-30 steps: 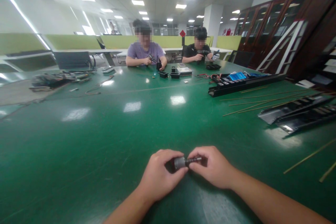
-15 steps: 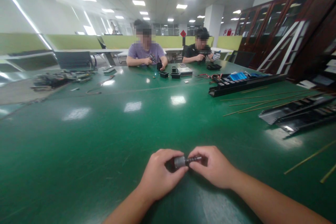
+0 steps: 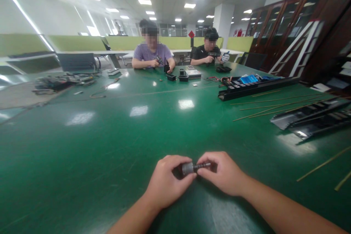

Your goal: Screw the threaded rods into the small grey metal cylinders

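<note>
So the left hand (image 3: 166, 181) has its fingers (image 3: 182, 159) curled round a little gray metal cylinder (image 3: 188, 168), while the right hand (image 3: 226, 175) is pinching the ridged shaft (image 3: 205, 165) sticking out of its right end. Can't tell if the cylinder is touching the green counter (image 3: 109, 135) below it or is held just above. My worry: it's a fingertip hold on a smooth round body, so a slip of the left thumb could send it rolling. A sideways pull on that skinny shaft could cock it too, imo. Right of the cylinder there's a thin rod (image 3: 323, 163), easy to lose a dropped part around. Farther off, beyond it and to the right, sits a long black channel (image 3: 257, 89), and straight past it, small black boxes (image 3: 183, 78) near two people (image 3: 153, 53).
</note>
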The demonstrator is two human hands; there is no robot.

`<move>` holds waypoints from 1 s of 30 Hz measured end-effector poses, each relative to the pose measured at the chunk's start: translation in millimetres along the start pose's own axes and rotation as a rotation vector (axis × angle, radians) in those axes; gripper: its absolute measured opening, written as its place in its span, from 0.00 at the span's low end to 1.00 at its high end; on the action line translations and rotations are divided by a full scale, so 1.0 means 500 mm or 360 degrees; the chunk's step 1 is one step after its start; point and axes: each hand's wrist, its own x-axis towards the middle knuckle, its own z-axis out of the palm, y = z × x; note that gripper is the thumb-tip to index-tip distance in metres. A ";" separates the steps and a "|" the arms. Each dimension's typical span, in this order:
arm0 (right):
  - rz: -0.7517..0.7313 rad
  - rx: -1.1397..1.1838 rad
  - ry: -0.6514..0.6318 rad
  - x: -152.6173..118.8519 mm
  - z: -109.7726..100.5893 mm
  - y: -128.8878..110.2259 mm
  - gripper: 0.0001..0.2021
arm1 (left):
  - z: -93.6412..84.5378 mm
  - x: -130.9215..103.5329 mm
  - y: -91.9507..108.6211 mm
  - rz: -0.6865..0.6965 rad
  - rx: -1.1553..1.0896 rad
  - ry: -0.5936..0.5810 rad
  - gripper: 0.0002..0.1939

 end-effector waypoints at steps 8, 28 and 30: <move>-0.0003 0.0028 0.0008 0.000 0.003 0.004 0.05 | 0.003 0.000 -0.004 -0.0004 0.0006 -0.0007 0.11; 0.0002 -0.0020 0.0013 0.000 0.003 0.001 0.04 | 0.004 -0.002 -0.004 -0.0051 0.0001 -0.0029 0.11; -0.0011 -0.0033 0.0013 0.000 0.004 0.003 0.04 | 0.003 0.000 -0.004 -0.0057 -0.0002 -0.0035 0.11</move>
